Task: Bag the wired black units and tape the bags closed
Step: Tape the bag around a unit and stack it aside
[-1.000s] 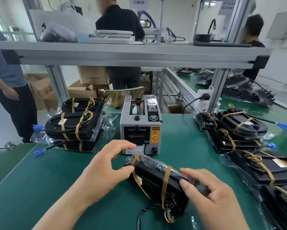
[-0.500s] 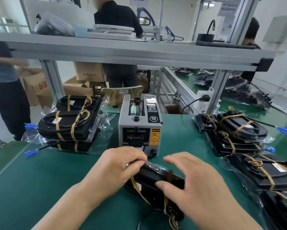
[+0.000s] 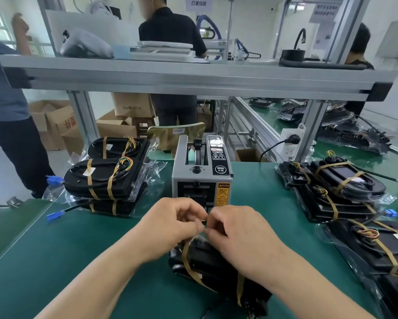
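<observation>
Near the front edge of the green bench [image 3: 78, 261], about midway along it: a black unit [image 3: 211, 265] lying slantwise in a clear bag [image 3: 200, 238], strapped with tan bands [image 3: 186, 256], loose wires trailing off its near end. Over the unit's far end, both hands knuckle to knuckle. Left hand [image 3: 172, 226] curled, thumb and fingertips pinching the bag's clear film. Right hand [image 3: 237, 233] curled likewise, pinching the same film right beside the left fingertips; too small to tell whether any tape lies between them. Just behind the hands, toward the bench's back edge: a grey tape dispenser [image 3: 201, 178] with a yellow caution label, its slot facing the hands. Toward the back left corner: a stack of bagged units [image 3: 103, 178], tan-banded, coloured wires on top, a blue connector [image 3: 55, 214] sticking out toward the left edge. Along the right edge: a row of more banded units [image 3: 340, 187] overlapping one another, running down to the front right corner. Above the back edge: an aluminium shelf [image 3: 193, 79]. Beyond it, cardboard boxes [image 3: 131, 104] on the floor, a person in black [image 3: 170, 31] facing away, and a person in a blue-grey shirt [image 3: 2, 88] at the far left.
</observation>
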Tool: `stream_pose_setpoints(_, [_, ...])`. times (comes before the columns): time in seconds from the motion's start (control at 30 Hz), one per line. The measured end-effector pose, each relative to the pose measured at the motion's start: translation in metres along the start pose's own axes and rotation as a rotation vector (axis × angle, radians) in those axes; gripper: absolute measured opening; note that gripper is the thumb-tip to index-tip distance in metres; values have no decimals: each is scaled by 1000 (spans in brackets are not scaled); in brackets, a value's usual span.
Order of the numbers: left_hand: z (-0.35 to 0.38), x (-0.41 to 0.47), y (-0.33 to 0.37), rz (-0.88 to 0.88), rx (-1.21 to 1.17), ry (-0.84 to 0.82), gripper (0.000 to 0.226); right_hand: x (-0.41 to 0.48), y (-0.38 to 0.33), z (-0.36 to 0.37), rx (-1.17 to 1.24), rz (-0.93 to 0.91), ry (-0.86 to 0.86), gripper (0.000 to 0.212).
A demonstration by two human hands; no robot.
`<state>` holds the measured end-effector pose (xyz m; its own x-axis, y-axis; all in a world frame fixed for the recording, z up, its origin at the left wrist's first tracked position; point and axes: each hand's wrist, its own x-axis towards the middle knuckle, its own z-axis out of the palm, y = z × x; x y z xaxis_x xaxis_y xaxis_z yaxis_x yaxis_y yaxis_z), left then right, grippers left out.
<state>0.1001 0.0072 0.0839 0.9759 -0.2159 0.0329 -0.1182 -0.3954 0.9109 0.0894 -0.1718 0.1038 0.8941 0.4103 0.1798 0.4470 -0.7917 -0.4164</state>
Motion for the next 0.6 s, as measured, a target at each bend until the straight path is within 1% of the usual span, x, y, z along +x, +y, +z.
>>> stream_pose_setpoints(0.03, [3, 3, -2, -55, -72, 52, 10, 1, 0, 0, -13, 6, -35, 10])
stream_pose_setpoints(0.07, [7, 6, -3, -122, -154, 133, 6, 0, 0, 0, -27, 3, -70, 9])
stream_pose_setpoints(0.1, [13, 9, -6, -195, -227, 234, 7, -1, 1, 2, -49, -13, -81, 12])
stream_pose_setpoints(0.17, [24, 16, -11, -290, -282, 406, 10, -6, 1, 6, -110, -55, -11, 14])
stream_pose_setpoints(0.23, [32, 19, -12, -302, -316, 505, 12, -8, 0, 5, -113, -96, 97, 16])
stream_pose_setpoints(0.27, [33, 21, -12, -304, -341, 556, 12, -8, 1, 4, -77, -119, 117, 20])
stream_pose_setpoints(0.3, [33, 25, -13, -315, -363, 610, 12, -8, 1, 2, 7, -135, 99, 26])
stream_pose_setpoints(0.33, [32, 29, -14, -336, -384, 652, 12, -7, 3, -1, 141, -142, 39, 34])
stream_pose_setpoints(0.37, [30, 32, -14, -364, -411, 670, 12, -7, 3, -4, 270, -139, -40, 39])
stream_pose_setpoints(0.4, [29, 36, -15, -398, -447, 662, 12, -8, 2, -7, 334, -147, -113, 42])
stream_pose_setpoints(0.43, [29, 39, -16, -438, -486, 633, 11, -9, 4, -8, 324, -166, -159, 42])
stream_pose_setpoints(0.47, [30, 42, -16, -484, -524, 594, 9, -10, 5, -8, 298, -184, -169, 37])
stream_pose_setpoints(0.53, [31, 47, -15, -582, -599, 515, 5, -10, 9, -7, 277, -186, -114, 21])
stream_pose_setpoints(0.6, [29, 54, -12, -666, -703, 443, 9, -10, 12, -6, 274, -175, -71, 18])
